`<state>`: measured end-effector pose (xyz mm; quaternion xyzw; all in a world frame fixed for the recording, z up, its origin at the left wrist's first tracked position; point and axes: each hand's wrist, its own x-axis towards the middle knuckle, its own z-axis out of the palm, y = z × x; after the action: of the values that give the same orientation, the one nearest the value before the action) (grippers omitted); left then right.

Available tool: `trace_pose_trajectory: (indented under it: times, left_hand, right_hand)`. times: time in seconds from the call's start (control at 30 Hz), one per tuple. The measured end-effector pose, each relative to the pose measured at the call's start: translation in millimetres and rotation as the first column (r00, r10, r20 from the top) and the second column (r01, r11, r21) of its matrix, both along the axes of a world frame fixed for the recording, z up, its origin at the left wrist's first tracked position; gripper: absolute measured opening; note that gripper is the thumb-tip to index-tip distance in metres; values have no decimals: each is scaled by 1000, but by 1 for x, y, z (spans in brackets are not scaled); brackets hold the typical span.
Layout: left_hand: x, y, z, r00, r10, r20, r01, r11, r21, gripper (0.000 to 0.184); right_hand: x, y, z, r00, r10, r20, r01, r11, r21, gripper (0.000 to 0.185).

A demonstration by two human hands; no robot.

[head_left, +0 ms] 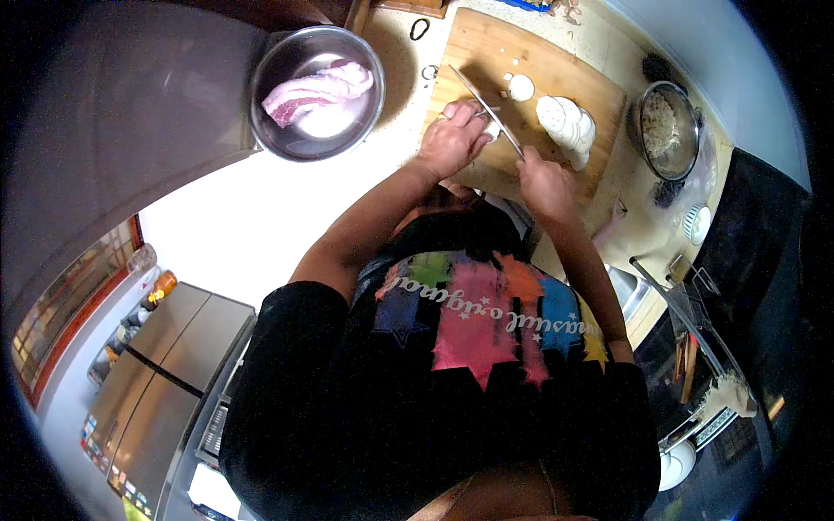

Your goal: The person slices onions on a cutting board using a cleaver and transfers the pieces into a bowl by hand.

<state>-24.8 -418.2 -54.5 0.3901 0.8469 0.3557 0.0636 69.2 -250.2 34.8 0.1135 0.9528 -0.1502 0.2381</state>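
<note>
My right hand (547,184) grips the handle of a kitchen knife (488,111). The thin blade slants up and left across the wooden cutting board (482,39), beside the fingers of my left hand (456,137). Those fingers are curled over a small white vegetable piece (493,131), mostly hidden beneath them and the blade. Beyond the knife, one round white slice (521,88) lies flat with small white bits near it. Several overlapping white slices (567,124) are stacked further right on the board.
A metal bowl (258,122) holding a slab of raw meat (317,91) stands left of the board. Another bowl (643,130) with pale chopped food is at the right. A small ribbed cup (697,224) sits lower right. A black loop (420,29) lies near the board.
</note>
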Motion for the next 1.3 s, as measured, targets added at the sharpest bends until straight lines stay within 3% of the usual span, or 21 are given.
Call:
trace_pose_trajectory:
  times: [0.23,0.3,0.4,0.5,0.63,0.73,0.8,0.87,0.9,0.97,1.13,1.23,1.3]
  left_hand:
    - [0,-4,-10,999,-6,-35,7,1000,13,34]
    - [6,-6,-15,1000,-7,-18,7,1000,5,33]
    - [6,-6,-16,998,15,-63,-12,998,55,32]
    - [5,-4,-15,999,16,-42,-15,1000,12,32]
    - [6,-8,-11,996,13,-83,-8,999,53,33]
    - [3,-11,-10,995,0,-105,9,997,82,32]
    - [0,-9,-11,990,-2,-143,20,992,123,32]
    - [5,-11,-7,999,-4,47,2,999,45,32]
    - [5,-11,-10,999,-2,48,0,999,47,32]
    - [4,-11,-14,999,-9,-48,12,998,60,32]
    - [3,-13,-14,1000,-21,-20,22,998,66,32]
    - [3,-13,-17,999,-26,-40,30,995,99,30]
    - [3,-14,-15,999,-11,-32,14,997,77,26]
  right_hand:
    - [-13,-10,-32,997,-6,-82,10,999,45,26]
    - [-9,-11,-23,990,-85,-111,85,996,1,25]
    - [-5,-6,1,987,-80,-143,67,993,-94,25]
    - [-3,-6,6,1000,15,-17,-15,999,-34,26]
    - [-10,-13,-17,999,-36,11,37,998,-47,27]
    - [-6,-15,-21,997,-61,-42,60,998,-5,21]
    - [-7,-10,-17,987,-83,-140,70,993,-100,21]
    - [-4,-8,-5,993,-85,-88,73,988,-138,24]
    - [-4,-8,-1,995,-92,-41,84,982,-172,28]
    - [-5,-9,-2,996,-70,-48,64,990,-122,27]
    - [-13,-18,-17,996,-71,-51,69,996,-48,25]
    - [-11,-12,-17,991,-61,-121,53,996,-66,22]
    - [-3,-10,-8,979,-110,-172,72,975,-211,27]
